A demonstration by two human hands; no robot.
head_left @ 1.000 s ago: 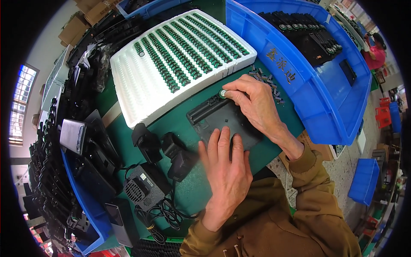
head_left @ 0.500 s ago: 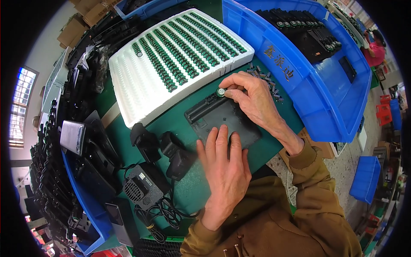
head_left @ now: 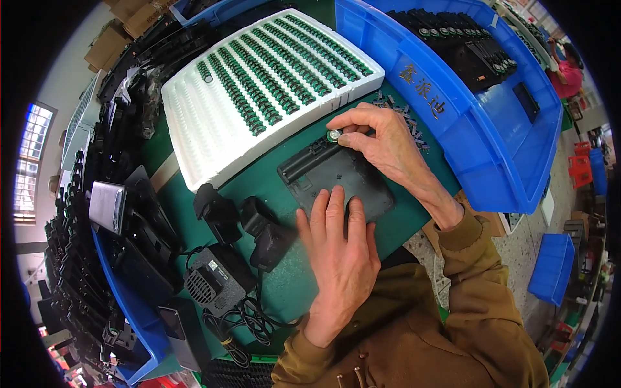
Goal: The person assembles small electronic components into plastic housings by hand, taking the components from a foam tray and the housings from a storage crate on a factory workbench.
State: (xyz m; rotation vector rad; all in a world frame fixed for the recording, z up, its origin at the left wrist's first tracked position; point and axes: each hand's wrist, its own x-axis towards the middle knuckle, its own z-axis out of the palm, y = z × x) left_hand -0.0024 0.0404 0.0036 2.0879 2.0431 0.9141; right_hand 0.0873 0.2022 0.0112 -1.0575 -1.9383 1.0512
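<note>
A black plastic panel point(head_left: 343, 178) with a tube-like ridge along its far left edge lies on the green work surface. My left hand point(head_left: 343, 249) rests on its near part, fingers stretched and spread. At the panel's far corner my right hand point(head_left: 391, 145) pinches a small round part with a silver face and green rim point(head_left: 334, 136) between thumb and forefinger. The part stands at the end of the ridge; how far it is seated is hidden. Beyond lies a white foam tray point(head_left: 213, 152) with rows of green-and-black round parts point(head_left: 265, 84).
Small metal pieces point(head_left: 407, 123) lie scattered by a large blue bin point(head_left: 453, 129) holding black panels. Left of the panel are two black moulded pieces point(head_left: 262, 233), a black box with a vented round grille point(head_left: 217, 278) and coiled cable point(head_left: 252, 326). Stacked black parts point(head_left: 71, 258) line the left.
Hardly anything differs: the right hand and the round part have shifted very slightly at the panel's corner. The left hand stays flat on the panel.
</note>
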